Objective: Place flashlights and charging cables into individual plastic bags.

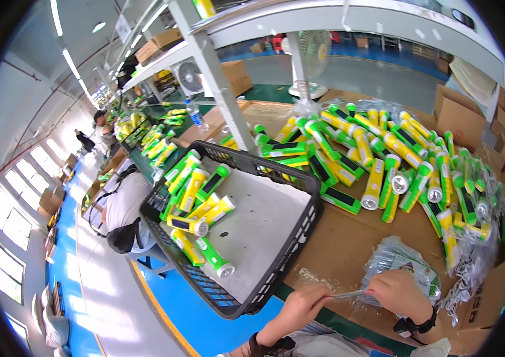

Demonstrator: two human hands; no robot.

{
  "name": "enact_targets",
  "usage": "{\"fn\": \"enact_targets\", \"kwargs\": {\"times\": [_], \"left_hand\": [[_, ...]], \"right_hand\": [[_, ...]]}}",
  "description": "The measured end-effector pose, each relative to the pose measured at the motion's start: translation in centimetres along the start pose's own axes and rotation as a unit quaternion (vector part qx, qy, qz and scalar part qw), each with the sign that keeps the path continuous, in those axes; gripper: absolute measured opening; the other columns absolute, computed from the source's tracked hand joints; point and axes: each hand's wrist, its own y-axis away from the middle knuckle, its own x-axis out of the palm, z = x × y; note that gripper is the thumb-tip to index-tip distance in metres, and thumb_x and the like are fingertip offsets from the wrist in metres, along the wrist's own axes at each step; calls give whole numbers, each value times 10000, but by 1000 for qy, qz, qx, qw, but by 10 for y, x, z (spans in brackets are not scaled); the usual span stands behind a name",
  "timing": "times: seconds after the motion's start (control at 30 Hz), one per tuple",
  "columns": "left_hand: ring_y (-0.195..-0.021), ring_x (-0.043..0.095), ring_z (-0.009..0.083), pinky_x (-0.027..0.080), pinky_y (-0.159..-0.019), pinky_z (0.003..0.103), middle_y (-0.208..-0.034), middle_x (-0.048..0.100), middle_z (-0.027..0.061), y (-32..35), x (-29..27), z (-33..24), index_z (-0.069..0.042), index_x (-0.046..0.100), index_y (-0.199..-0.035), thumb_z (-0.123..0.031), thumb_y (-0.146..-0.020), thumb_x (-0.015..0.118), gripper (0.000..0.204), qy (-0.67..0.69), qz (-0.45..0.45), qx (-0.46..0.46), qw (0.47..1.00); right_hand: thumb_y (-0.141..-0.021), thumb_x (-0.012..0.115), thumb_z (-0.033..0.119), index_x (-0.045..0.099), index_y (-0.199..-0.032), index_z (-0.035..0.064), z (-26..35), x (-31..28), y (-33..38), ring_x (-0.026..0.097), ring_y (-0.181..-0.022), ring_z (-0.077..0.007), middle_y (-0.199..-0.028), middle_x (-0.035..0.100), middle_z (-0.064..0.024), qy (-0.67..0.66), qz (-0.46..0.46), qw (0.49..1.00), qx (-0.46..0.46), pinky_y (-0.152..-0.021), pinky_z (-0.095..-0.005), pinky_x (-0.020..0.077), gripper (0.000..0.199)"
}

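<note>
My left hand (pixel 305 307) and my right hand (pixel 401 294) are both closed, pinching opposite ends of a thin clear plastic bag (pixel 348 294). The bag is pulled taut between them, seen nearly edge-on, just above the near edge of the bench. Beyond my right hand lies a stack of clear plastic bags with printed inserts (pixel 396 257). Left of my left hand stands a black plastic basket (pixel 251 300) with several green and yellow flashlights (pixel 214 257) at its left end. A large heap of similar flashlights (pixel 377 160) spreads over the cardboard-covered bench.
White cords in clear wrapping (pixel 464 285) hang at the right beside an open cardboard box (pixel 482 303). A grey post (pixel 220 83) rises behind the basket. A water bottle (pixel 195 114) stands farther back. A seated person (pixel 127 208) is at the left.
</note>
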Motion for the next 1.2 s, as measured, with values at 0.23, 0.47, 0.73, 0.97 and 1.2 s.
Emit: {"fn": "enact_targets", "kwargs": {"times": [0.23,0.47,0.73,0.97,1.2], "left_hand": [[-713,617,256,483,-637,329,-816,656,110,0,13,-3,-5,684,-896,-37,-858,708,55,43,-20,-62,997],[-708,598,288,454,-655,365,-768,631,116,-39,43,-16,-5,648,-838,-31,-831,719,75,52,89,59,993],[-716,612,270,460,-681,361,-774,649,110,-54,78,-17,-7,665,-842,-29,-821,734,76,53,144,75,985],[-829,660,223,507,-767,302,-912,714,125,-102,66,-23,20,727,-981,-6,-878,684,114,225,152,51,961],[-729,649,197,491,-694,310,-762,679,95,-116,32,-43,7,726,-873,0,-837,704,43,145,93,-1,985]], "right_hand": [[-788,691,163,646,-1051,60,14,-5,-10,656,-954,-252,-1052,661,-65,30,-90,995,-3,-775,-368,530,287],[-829,617,144,614,-1148,87,17,-3,53,626,-1017,-232,-1150,624,-69,94,-68,993,8,-857,-353,506,325],[-849,620,159,605,-1018,92,13,-33,93,611,-816,-188,-885,596,-24,102,-34,983,146,-685,-337,479,183],[-834,704,171,564,-823,99,0,-57,75,570,-672,-214,-726,532,-44,132,-140,969,157,-567,-351,442,157],[-803,754,128,610,-874,76,-8,-55,33,612,-691,-251,-778,618,-53,67,-217,965,127,-592,-367,471,169]]}}
